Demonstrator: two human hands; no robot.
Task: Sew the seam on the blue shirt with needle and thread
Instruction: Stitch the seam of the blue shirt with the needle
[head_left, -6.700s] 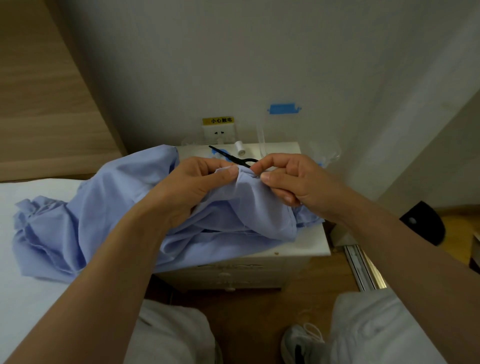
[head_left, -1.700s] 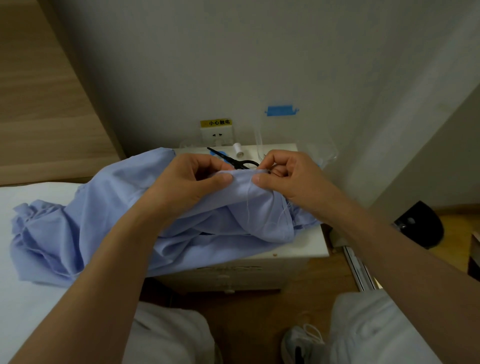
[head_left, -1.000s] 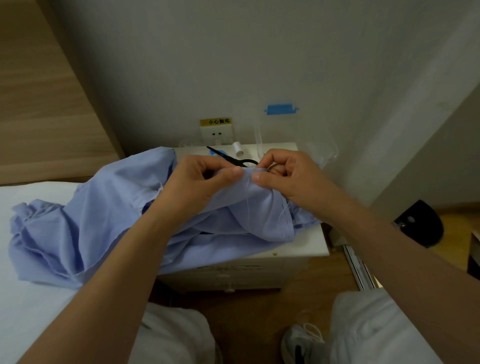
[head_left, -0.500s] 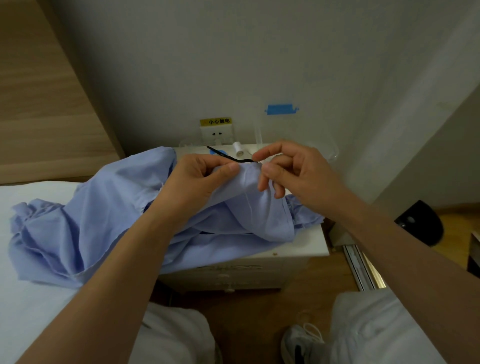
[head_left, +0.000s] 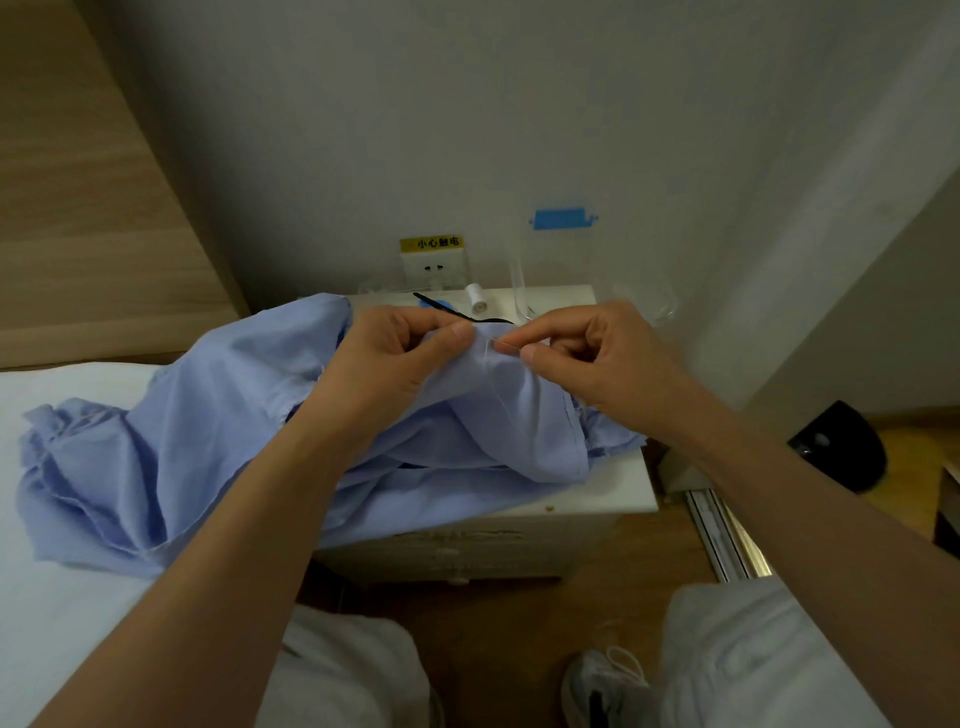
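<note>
The blue shirt (head_left: 171, 447) lies crumpled across the bed and the white nightstand (head_left: 618, 493). My left hand (head_left: 400, 364) pinches a raised fold of the shirt between thumb and forefinger. Just to its right, my right hand (head_left: 597, 358) pinches the thin needle (head_left: 506, 340) at the fold's edge. A pale thread (head_left: 491, 384) hangs from the needle down over the cloth.
Black scissors (head_left: 447, 309) and a white thread spool (head_left: 475, 297) lie at the back of the nightstand, under a wall socket (head_left: 434, 267). A clear plastic bag (head_left: 561, 260) leans on the wall. The white bed (head_left: 47, 623) is at left, a dark object (head_left: 839, 447) on the floor at right.
My right hand drew a little away from the fold to the right, and the needle and thread now show between the two hands. My left hand kept its pinch on the cloth.
</note>
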